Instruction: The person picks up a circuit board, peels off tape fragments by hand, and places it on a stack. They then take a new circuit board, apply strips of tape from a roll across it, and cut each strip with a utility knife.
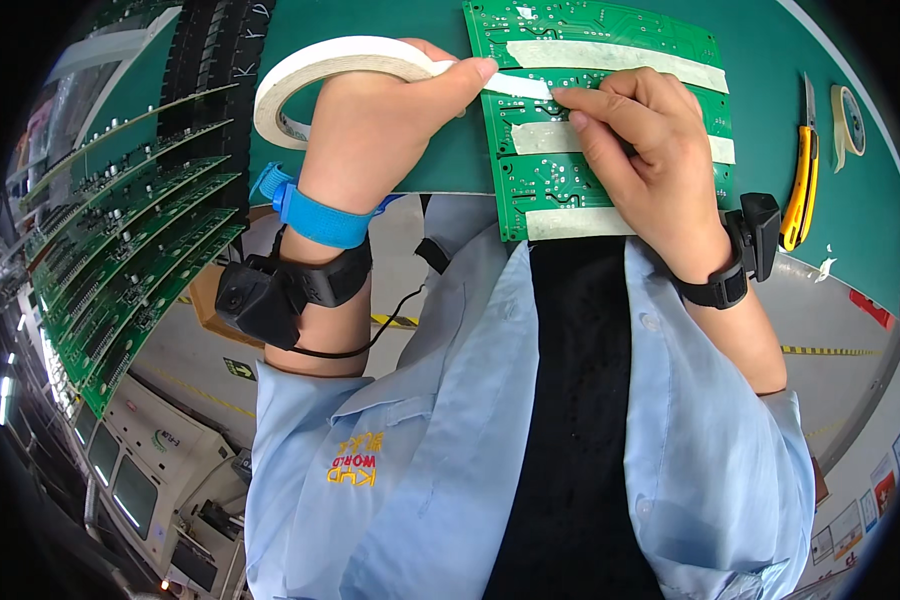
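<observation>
My left hand is closed on a large roll of white tape, its thumb on the strip that runs off the roll. That white strip stretches to the right over a green circuit board. At its far end the fingers of my right hand are curled, with the index fingertip on the tape and the thumb just below. Cream tape strips lie across the board above and below the white one. The right hand covers part of the board and of the middle cream strip.
The board lies at the near edge of a green work mat. To the right are a yellow utility knife with its blade out and a small tape roll. Several circuit boards stand in a black rack at left.
</observation>
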The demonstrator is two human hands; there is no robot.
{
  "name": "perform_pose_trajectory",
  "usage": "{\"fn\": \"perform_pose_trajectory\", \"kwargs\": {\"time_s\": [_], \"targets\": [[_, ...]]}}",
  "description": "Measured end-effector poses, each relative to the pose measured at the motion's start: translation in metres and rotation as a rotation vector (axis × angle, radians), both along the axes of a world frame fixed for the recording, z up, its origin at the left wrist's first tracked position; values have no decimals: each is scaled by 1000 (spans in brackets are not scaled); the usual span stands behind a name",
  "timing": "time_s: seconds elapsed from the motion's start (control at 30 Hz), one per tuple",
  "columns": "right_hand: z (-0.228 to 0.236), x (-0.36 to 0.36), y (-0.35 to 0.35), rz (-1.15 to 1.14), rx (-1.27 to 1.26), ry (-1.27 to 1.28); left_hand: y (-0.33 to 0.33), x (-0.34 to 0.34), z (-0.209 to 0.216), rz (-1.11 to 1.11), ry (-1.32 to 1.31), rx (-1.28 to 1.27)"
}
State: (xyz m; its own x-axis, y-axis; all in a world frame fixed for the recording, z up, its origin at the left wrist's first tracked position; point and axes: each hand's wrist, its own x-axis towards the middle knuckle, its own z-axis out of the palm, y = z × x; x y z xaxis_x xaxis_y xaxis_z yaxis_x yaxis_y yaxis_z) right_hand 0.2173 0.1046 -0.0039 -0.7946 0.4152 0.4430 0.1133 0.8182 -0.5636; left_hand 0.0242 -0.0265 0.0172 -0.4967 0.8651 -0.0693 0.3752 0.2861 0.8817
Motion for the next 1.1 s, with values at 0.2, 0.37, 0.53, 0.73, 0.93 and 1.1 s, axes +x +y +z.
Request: {"fn": "perform_pose_trajectory", "kwargs": {"time_s": [0.2,0.37,0.53,0.73,0.93,1.1], "targets": [[0,-1,0,2,-19,14,1,1,0,-6,16,-4],[1,-1,0,2,-25,20,2,3,-3,-3,59,19],[1,-1,0,2,-29,20,1,3,-4,-30,98,32],[1,-1,1,7,-25,30,1,2,-4,-10,75,21],[0,-1,1,9,-19,19,1,1,-5,4,62,25],[1,0,0,11,-8,-10,1,1,-7,-2,87,35]]}}
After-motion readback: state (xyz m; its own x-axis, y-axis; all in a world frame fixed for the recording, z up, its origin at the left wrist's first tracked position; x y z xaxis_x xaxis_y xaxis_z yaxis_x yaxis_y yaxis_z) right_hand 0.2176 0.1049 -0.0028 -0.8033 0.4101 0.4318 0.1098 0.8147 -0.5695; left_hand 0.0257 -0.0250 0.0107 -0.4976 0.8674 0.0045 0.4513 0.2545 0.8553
